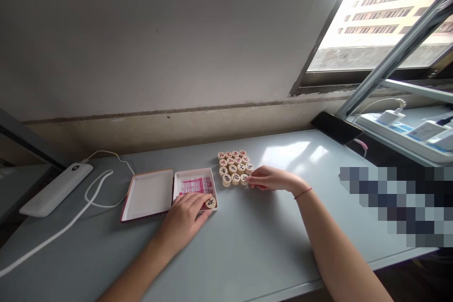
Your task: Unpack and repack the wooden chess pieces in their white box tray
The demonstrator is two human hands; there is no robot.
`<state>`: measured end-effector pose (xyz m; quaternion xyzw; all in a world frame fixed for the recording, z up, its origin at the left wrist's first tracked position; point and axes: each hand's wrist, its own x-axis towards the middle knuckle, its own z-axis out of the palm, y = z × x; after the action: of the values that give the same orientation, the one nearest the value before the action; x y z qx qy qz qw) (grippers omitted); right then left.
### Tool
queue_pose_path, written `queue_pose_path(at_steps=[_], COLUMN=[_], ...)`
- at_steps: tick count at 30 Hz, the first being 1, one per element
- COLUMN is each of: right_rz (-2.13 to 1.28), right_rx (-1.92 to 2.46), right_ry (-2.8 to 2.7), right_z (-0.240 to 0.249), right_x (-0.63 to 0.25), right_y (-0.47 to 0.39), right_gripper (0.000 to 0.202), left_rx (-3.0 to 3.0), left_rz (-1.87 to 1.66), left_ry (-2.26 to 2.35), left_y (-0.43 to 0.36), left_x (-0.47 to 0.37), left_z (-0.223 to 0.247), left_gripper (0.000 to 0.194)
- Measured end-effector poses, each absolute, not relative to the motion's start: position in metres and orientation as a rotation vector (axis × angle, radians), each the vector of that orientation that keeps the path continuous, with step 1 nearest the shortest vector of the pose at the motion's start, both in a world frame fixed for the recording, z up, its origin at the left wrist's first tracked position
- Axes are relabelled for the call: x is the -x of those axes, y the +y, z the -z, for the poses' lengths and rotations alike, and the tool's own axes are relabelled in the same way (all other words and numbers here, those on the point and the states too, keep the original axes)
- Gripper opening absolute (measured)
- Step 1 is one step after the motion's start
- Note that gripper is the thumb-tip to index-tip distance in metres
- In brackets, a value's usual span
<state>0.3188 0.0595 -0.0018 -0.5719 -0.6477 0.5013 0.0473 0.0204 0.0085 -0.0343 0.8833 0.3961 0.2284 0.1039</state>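
Short stacks of round wooden xiangqi pieces (232, 168) stand in tight rows on the grey table, red characters at the back and black ones in front. My right hand (271, 179) pinches the xiangqi piece (243, 178) at the front right corner of this block. To the left, my left hand (189, 212) reaches into an open white box (214, 184). Its fingers and thumb close around a black-marked xiangqi piece (211, 203) in the box's front right corner. A sheet with red lines (196, 185) lies at the bottom, partly covered by my fingers.
The box lid (150, 194) lies upturned left of the box. Farther left are a white power bank (56, 190) and a looping white cable (76, 219). A dark phone (336, 127) leans at the back right, near a power strip (406, 134) and metal frame.
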Motion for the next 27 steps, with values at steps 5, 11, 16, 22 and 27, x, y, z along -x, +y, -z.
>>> queue_pose_path(at_steps=[5,11,16,22,27], right_rz=[-1.292,-1.055,-1.193,-1.306,-1.201], right_rx=[1.798,1.808,1.801,1.612,1.425], right_ry=[-2.18,-2.27,-2.324,-2.381,-2.373], right_z=[0.009,0.014,0.004,-0.009,-0.007], right_x=[-0.314,-0.305,-0.3,-0.279,-0.25], right_y=[0.061,0.062,0.056,0.045,0.035], right_gripper=[0.043,0.039,0.044,0.039,0.025], left_rx=[-2.595,-2.633,-2.683,-2.623,-2.588], left_rz=[-0.645,-0.616,-0.566,-0.644,-0.714], left_ry=[1.222,1.238,1.192,1.188,1.177], left_y=[0.008,0.009,0.008,0.008,0.009], left_x=[-0.021,-0.02,-0.021,-0.022,-0.023], left_z=[0.036,0.04,0.039,0.035,0.034], left_gripper=[0.023,0.032,0.032,0.023,0.018])
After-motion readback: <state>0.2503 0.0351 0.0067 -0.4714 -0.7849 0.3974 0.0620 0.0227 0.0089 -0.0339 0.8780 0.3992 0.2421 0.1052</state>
